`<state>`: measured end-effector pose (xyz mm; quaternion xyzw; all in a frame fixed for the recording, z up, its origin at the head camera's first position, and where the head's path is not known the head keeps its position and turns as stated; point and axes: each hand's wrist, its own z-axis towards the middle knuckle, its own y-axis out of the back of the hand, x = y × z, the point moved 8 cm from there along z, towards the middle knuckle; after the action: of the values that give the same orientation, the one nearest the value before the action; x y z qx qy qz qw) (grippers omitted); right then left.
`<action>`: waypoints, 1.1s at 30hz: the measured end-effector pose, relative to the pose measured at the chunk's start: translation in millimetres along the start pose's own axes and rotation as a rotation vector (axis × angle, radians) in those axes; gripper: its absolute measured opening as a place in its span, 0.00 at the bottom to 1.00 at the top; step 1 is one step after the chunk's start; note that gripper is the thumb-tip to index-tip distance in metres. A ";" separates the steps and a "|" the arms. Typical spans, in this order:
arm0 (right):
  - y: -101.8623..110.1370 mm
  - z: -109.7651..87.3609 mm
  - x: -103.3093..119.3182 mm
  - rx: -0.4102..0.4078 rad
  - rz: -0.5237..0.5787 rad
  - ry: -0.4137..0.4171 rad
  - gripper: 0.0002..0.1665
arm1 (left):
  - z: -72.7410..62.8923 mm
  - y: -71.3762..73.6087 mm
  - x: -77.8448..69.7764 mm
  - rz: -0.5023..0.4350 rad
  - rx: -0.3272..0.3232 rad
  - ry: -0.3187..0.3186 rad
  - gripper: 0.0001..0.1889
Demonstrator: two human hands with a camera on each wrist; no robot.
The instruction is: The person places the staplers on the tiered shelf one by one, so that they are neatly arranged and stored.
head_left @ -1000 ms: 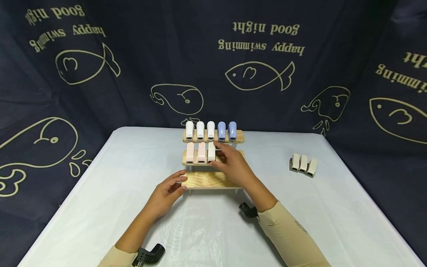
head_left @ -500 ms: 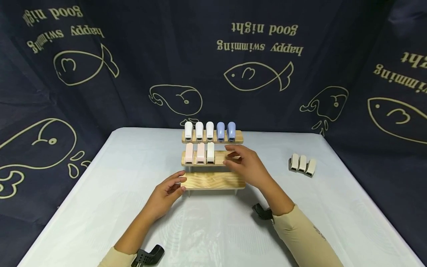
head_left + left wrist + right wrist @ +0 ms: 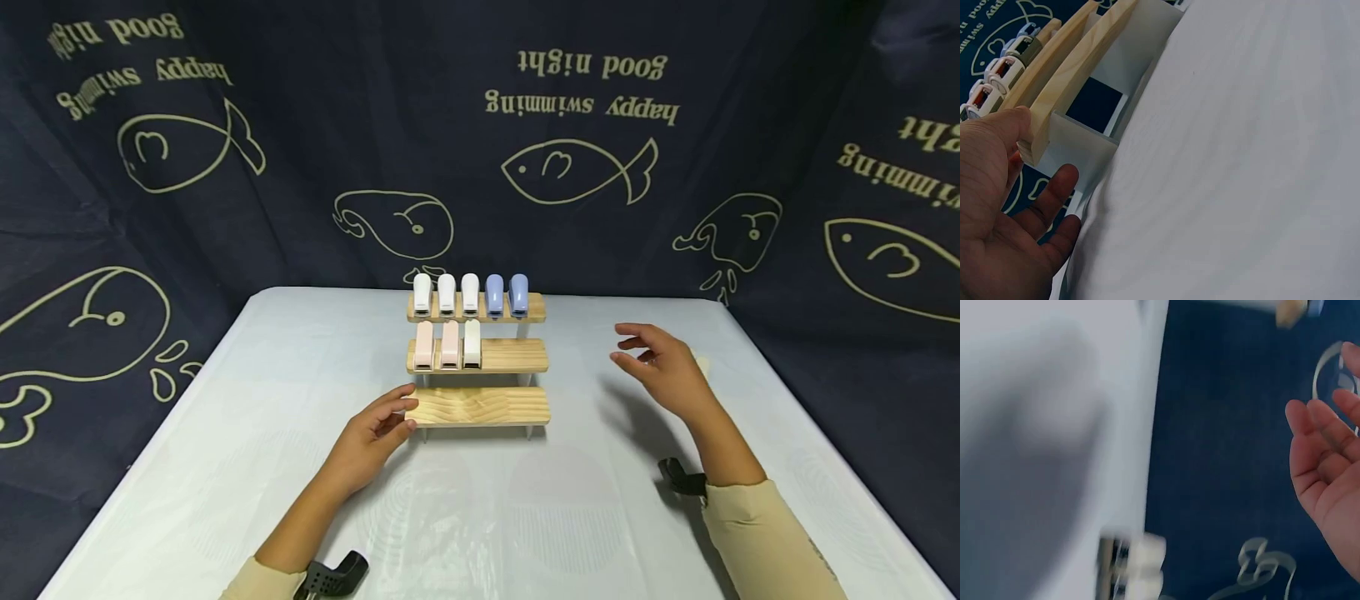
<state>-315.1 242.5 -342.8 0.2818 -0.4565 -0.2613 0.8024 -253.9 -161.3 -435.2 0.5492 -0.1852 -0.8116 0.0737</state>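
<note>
My left hand holds the left end of the bottom shelf of a three-tier wooden display stand, thumb and fingertips at the board's end; the wrist view shows its other fingers extended below. On the top shelf stand three white mini staplers and two blue mini staplers. Two pink mini staplers and one cream mini stapler stand on the middle shelf. My right hand, its fingers loosely bent around nothing, hovers right of the stand. It mostly hides more cream mini staplers.
The stand rests on a white-covered table. A dark blue curtain with fish and whale drawings rises behind the table and at both sides. Black wrist-camera mounts jut from both wrists.
My right hand has let go of the cream mini stapler on the middle shelf and moved right, in front of the loose staplers. My left hand has stayed at the stand.
</note>
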 end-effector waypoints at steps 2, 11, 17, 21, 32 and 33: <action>12.6 -5.0 -19.2 -0.014 -0.003 -0.060 0.25 | 0.2 -0.3 -0.1 -0.002 0.001 0.001 0.17; 53.5 -24.5 -70.6 -0.081 -0.056 -0.173 0.27 | -0.8 1.7 1.8 -0.012 -0.006 0.005 0.17; 59.7 -32.2 -96.9 -0.048 -0.077 -0.224 0.34 | -0.4 0.5 1.7 -0.013 0.002 0.002 0.17; 57.9 -34.9 -116.3 0.012 -0.128 -0.283 0.42 | -0.7 -0.3 1.2 -0.008 0.002 0.004 0.17; 44.5 -38.7 -152.2 0.200 -0.110 -0.396 0.50 | 0.0 0.5 0.0 -0.008 -0.003 0.002 0.17; 43.7 -39.3 -153.7 0.207 -0.106 -0.401 0.50 | 0.0 0.6 0.2 -0.008 -0.002 0.005 0.17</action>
<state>-342.1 385.6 -419.3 0.3283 -0.6159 -0.3056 0.6477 -254.1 -161.9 -435.1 0.5518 -0.1823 -0.8107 0.0716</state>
